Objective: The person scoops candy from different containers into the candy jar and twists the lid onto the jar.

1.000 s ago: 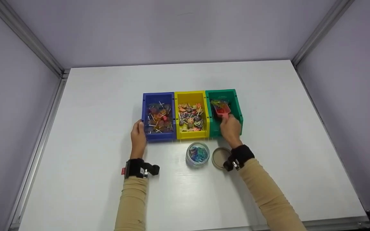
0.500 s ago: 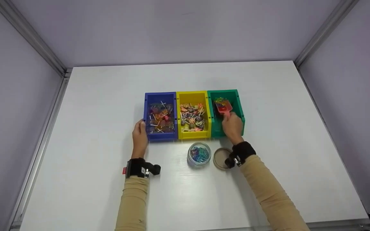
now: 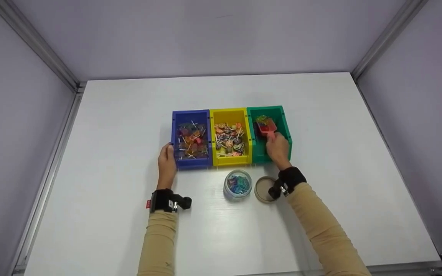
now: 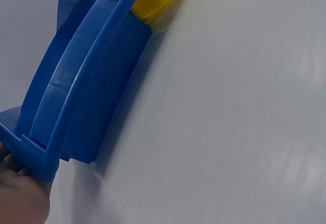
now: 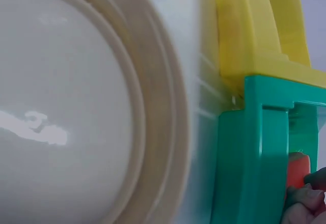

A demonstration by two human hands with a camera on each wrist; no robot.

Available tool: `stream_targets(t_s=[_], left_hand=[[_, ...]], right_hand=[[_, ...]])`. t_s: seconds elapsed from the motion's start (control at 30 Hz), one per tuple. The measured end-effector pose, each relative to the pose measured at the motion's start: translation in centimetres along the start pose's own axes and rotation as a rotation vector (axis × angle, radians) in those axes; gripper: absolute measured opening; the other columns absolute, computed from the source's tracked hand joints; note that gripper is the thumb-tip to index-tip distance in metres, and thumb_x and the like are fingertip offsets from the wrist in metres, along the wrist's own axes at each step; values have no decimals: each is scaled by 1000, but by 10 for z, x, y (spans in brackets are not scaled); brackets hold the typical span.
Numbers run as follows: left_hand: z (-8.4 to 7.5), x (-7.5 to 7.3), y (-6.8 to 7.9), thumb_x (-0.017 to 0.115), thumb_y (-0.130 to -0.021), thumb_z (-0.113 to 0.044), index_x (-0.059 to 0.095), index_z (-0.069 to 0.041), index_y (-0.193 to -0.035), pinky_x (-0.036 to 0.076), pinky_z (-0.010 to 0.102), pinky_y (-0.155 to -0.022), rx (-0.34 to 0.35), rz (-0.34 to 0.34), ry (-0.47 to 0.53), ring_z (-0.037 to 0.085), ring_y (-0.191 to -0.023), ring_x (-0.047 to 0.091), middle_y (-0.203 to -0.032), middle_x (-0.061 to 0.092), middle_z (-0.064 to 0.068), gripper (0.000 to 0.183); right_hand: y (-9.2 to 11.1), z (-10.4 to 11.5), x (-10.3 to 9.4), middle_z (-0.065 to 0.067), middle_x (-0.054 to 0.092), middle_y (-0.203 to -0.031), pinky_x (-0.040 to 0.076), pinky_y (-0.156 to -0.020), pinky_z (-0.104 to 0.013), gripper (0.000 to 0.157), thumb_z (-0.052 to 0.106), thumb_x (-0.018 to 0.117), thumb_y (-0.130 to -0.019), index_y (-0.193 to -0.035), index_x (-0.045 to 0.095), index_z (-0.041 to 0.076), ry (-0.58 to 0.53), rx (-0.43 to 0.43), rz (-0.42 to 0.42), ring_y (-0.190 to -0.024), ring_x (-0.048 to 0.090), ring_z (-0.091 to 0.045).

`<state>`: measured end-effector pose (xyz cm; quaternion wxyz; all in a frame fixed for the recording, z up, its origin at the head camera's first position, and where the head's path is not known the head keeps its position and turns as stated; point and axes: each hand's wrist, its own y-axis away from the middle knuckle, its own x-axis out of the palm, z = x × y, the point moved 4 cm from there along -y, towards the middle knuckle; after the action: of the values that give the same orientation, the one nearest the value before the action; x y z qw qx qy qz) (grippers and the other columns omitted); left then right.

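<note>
My right hand (image 3: 277, 148) grips the handle of a small pink-red scoop (image 3: 271, 134) inside the green bin (image 3: 261, 155). Yellow-green and red pieces (image 3: 262, 119) lie in and around the scoop. In the right wrist view, curled fingers (image 5: 305, 198) show at the scoop, past the green front wall. My left hand (image 3: 167, 163) holds the left side of the blue bin (image 3: 192, 163), near its front corner. The left wrist view shows fingers tucked beneath the blue rim (image 4: 38, 158), partly hidden by it. Lollipops (image 3: 192, 140) with white sticks fill part of the blue bin.
Between the two bins stands a yellow bin (image 3: 231, 161) with swirl lollipops (image 3: 228, 142), the three side by side. In front are a glass jar (image 3: 226, 190) of blue-green pieces and a round beige-rimmed lid (image 3: 261, 188). The lid lies just below my right wrist.
The scoop has shifted slightly within the green bin, with my right hand still gripping it. My left hand stays on the blue bin. The camera view has moved a little.
</note>
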<state>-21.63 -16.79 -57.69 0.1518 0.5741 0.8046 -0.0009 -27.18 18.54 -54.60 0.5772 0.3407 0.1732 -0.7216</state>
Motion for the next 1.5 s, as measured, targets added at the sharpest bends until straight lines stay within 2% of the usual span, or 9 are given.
stream_targets(t_s=[0.23,0.47,0.8,1.23,1.5], left_hand=[[3,2,0,33,-106,-23,39,4,-142,28,45,-122,-12,15,22,36,-143,35,-148,42,25,46],[1,4,2,32,-107,-27,36,2,-145,28,45,-123,-35,37,53,34,-146,32,-151,39,23,48],[0,2,3,32,-106,-25,39,2,-143,28,45,-122,-18,17,49,34,-144,35,-148,43,23,46],[0,2,2,33,-106,-24,40,5,-141,29,46,-122,-5,6,48,37,-142,36,-146,43,26,46],[0,3,2,32,-106,-24,37,5,-143,28,46,-123,-13,19,50,36,-145,32,-150,39,26,47]], right_hand=[[3,-6,-1,-10,52,-84,34,-60,-24,32,20,45,-101,-114,60,-6,-59,-3,-12,-76,47,-19],[6,-7,-7,-10,50,-78,33,-62,-25,30,18,50,-99,-108,62,-8,-94,-86,-83,-75,47,-22],[9,-13,-12,-7,44,-79,32,-62,-25,29,18,48,-101,-109,59,-7,-165,-90,-43,-75,43,-20],[16,-16,-16,-15,54,-86,35,-64,-23,30,18,51,-100,-112,61,-9,-174,-82,-41,-78,47,-22],[24,-17,-22,-21,59,-88,36,-65,-23,31,17,52,-99,-108,63,-10,-148,-121,-50,-79,50,-26]])
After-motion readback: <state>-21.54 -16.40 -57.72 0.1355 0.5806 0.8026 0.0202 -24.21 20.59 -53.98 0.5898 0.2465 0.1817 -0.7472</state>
